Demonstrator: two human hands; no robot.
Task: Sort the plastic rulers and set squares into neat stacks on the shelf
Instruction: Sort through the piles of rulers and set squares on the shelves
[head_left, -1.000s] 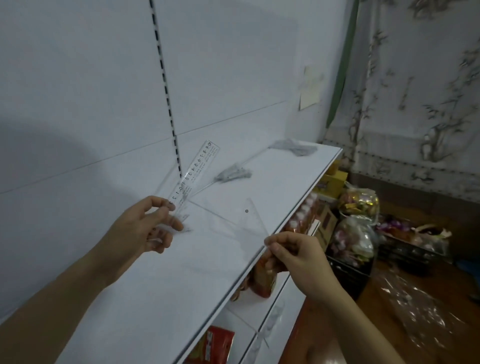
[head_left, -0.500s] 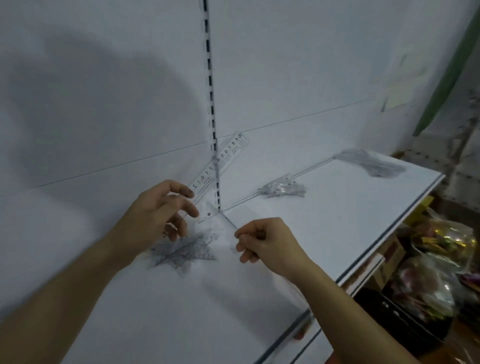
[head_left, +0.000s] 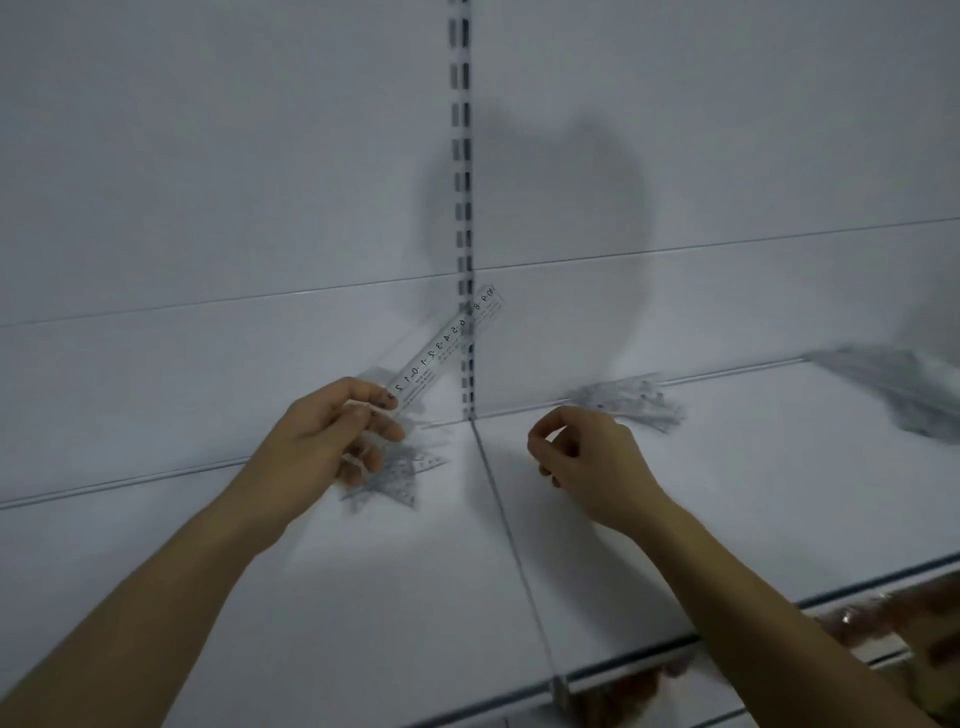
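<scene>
Hands first: our left hand pinches a clear ruler by its lower end, tilted above a loose pile on the shelf; our right hand is curled, and we cannot tell whether it holds anything. We judge this the sorting step; next we lay the ruler flat and square

The clear ruler carries a printed scale; the numerals 2, 1, 0, 1, 2, 3, 4, 5, 6, 8, 9, 10 are readable. Its smaller print is illegible.
</scene>
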